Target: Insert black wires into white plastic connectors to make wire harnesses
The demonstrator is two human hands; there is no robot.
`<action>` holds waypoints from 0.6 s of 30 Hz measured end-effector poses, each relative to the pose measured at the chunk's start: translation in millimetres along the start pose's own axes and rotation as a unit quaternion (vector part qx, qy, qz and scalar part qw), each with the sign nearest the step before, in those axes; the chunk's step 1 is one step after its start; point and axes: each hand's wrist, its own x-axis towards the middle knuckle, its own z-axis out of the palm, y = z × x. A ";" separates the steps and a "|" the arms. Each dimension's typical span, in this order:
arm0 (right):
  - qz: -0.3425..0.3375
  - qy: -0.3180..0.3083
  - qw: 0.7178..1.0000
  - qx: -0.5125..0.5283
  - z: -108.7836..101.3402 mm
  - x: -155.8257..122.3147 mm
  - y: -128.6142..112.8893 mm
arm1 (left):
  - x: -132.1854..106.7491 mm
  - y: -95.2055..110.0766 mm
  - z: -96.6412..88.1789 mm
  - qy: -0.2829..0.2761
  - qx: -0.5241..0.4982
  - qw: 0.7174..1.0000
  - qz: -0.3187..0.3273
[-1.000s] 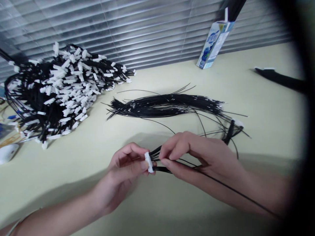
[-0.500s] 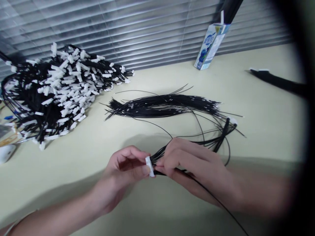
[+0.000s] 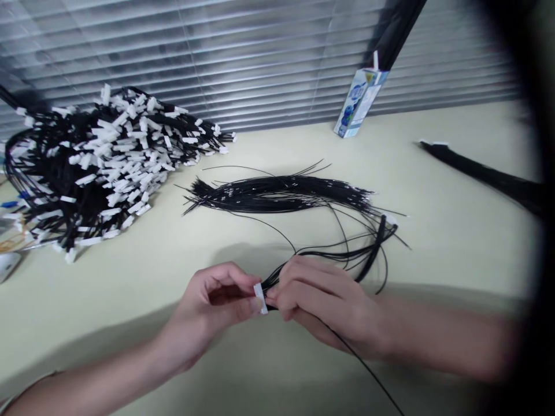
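My left hand (image 3: pixel 214 306) pinches a small white connector (image 3: pixel 261 299) between thumb and fingers. Several black wires run out of the connector's right side, partly hidden behind my right hand (image 3: pixel 321 300). Its fingertips are closed on a thin black wire (image 3: pixel 362 361) right at the connector; the wire's tip is hidden. That wire's other end trails down past the bottom edge. The attached wires lead right to a second white connector (image 3: pixel 390 221) lying on the table. Just behind my hands is a loose bundle of black wires (image 3: pixel 277 193) with bare metal tips.
At the left, a large heap of black wire harnesses with white connectors (image 3: pixel 117 167) is piled against the blinds (image 3: pixel 260 63). A drink carton with a straw (image 3: pixel 358 107) stands at the back right. A black strip-like thing (image 3: pixel 481 167) lies at the far right.
My right hand has come closer to the white connector, bringing the wire against it. The connector has turned slightly. The whole view has shifted a little.
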 end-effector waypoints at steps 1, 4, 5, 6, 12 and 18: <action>0.001 0.000 1.000 0.002 0.9 -0.4 0.5 | -0.3 0.3 0.2 0.002 0.012 1.000 0.005; 0.003 0.000 1.000 0.013 3.1 -0.8 1.3 | -1.6 2.9 -0.3 -0.001 0.058 0.998 0.026; -0.003 -0.004 1.000 0.011 3.5 -0.5 1.1 | -2.0 4.2 -1.2 -0.014 0.078 0.996 0.032; -0.013 -0.010 1.000 0.002 3.7 -0.1 0.7 | -2.3 5.7 -2.7 -0.031 0.098 0.994 0.036; -0.031 -0.058 0.997 -0.042 5.8 3.9 -4.6 | 0.5 10.9 -16.4 -0.124 0.154 0.980 0.016; -0.005 -0.024 0.999 -0.031 12.8 -0.4 -10.9 | 1.9 15.8 -20.5 -0.092 0.128 0.987 -0.025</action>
